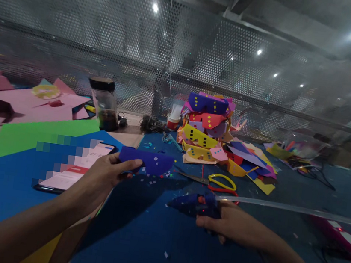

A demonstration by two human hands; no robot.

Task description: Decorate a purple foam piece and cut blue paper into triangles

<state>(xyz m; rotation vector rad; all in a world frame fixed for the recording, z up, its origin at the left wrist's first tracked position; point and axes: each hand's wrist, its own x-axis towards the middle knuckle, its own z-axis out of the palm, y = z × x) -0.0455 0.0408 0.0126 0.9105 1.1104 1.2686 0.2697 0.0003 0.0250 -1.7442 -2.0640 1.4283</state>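
My left hand (114, 171) pinches the left end of a dark blue paper cutout (158, 162), thumb on its face, a little above the table. A few small light paper squares show on or against the cutout. In my right hand (231, 223) is a dark blue hot glue gun (190, 203), its nozzle pointing left and a small red light glowing on its side. A long clear glue stick (282, 207) runs out of its back to the right. The nozzle is below and right of the cutout, apart from it. Fingers of my right hand are partly hidden behind the gun.
Scissors (222, 183) with yellow and red handles lie just beyond the gun. Behind them rises a pile of colored paper cutouts (201, 141). At left are a phone (76, 168) on blue paper, green paper (43, 129) and a jar (104, 105). A magenta device (339, 235) lies at right.
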